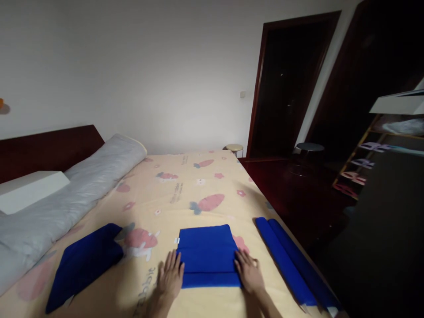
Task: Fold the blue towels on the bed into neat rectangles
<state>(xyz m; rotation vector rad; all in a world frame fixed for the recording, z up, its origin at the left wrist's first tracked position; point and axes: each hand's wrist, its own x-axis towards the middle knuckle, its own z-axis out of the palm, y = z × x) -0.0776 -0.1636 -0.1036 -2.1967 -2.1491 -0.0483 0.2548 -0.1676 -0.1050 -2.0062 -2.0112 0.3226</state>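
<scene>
A flat, squarish blue fabric piece (208, 249) lies on the patterned bed sheet (205, 304) in front of me. A crease runs across it near its front edge, and a small white tag sticks out at its left side. My left hand (171, 274) rests flat at its left edge, fingers pointing forward. Along the opposite edge lies my right hand (249, 271), its fingers stretched out and touching the fabric's side. Neither hand grips anything.
Another blue fabric piece (88, 260) lies crookedly to the left. Two long blue strips (286, 260) lie near the bed's right edge. A grey rolled quilt (96, 181) and a white box (31, 187) are by the headboard. A shoe rack (354, 163) stands right.
</scene>
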